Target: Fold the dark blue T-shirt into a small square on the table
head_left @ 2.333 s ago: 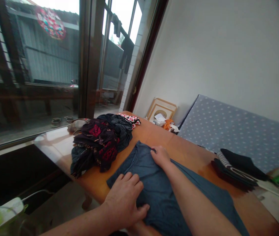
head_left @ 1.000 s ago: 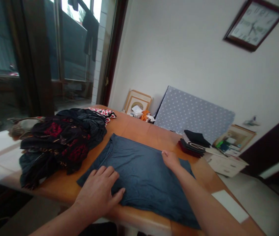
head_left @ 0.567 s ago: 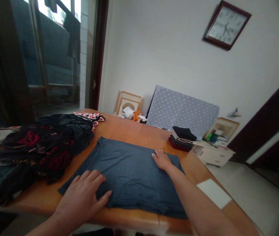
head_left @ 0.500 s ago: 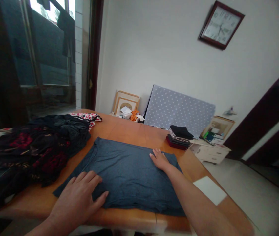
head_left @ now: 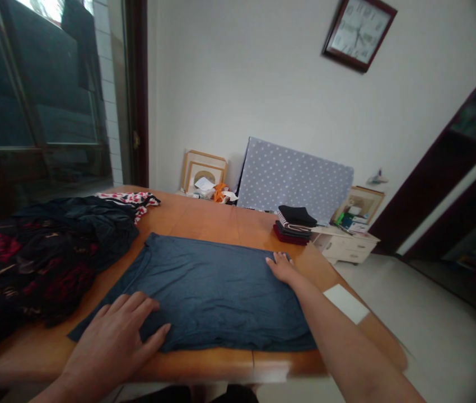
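Observation:
A dark blue-grey T-shirt (head_left: 204, 285) lies flat and folded on the wooden table (head_left: 213, 215). My left hand (head_left: 114, 330) rests palm down on its near left corner, fingers spread. At the shirt's far right edge my right hand (head_left: 280, 266) lies flat with fingers stretched out. Neither hand holds anything.
A heap of dark and red-patterned clothes (head_left: 40, 252) covers the table's left side. A small stack of folded dark clothes (head_left: 293, 223) sits at the far right edge. Behind stand a dotted grey board (head_left: 294, 179), picture frames (head_left: 202, 170) and a low white cabinet (head_left: 345, 243). A white paper (head_left: 346, 303) lies on the floor.
My right hand has slid rightward across the shirt from near the collar to its far right edge. My view has swung to the right. My left hand stays on the near left corner.

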The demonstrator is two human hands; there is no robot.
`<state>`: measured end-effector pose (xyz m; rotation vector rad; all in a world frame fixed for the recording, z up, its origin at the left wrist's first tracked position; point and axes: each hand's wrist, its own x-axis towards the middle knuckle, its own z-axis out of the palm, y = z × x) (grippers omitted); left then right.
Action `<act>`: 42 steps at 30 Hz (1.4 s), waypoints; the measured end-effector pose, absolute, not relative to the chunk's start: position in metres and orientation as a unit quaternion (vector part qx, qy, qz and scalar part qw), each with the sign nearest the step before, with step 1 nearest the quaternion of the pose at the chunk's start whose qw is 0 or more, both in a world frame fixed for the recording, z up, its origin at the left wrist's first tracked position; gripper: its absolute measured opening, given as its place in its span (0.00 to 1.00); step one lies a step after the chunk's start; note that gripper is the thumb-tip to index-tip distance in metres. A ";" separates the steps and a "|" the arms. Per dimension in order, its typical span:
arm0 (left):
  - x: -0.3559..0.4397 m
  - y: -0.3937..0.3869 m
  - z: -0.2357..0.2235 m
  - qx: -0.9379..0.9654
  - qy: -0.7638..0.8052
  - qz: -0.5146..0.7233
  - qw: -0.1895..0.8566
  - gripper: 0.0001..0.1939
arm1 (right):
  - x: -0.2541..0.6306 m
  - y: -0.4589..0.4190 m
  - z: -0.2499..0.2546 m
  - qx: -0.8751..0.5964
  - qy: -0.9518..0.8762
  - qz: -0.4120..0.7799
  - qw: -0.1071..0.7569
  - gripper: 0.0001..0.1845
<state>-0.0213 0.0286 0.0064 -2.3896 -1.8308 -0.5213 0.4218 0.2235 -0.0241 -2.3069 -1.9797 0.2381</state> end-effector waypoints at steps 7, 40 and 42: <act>-0.020 0.029 0.006 -0.781 -0.597 -0.175 0.056 0.20 | 0.420 0.188 -0.025 -0.739 -0.667 0.079 0.052 0.42; 0.011 0.028 0.035 -0.779 -0.609 -0.122 0.089 0.21 | 0.488 0.020 -0.007 -0.775 -0.556 0.085 0.289 0.18; 0.027 0.026 0.039 -0.781 -0.604 -0.137 0.078 0.20 | 0.489 0.018 -0.012 -0.784 -0.553 0.091 0.267 0.18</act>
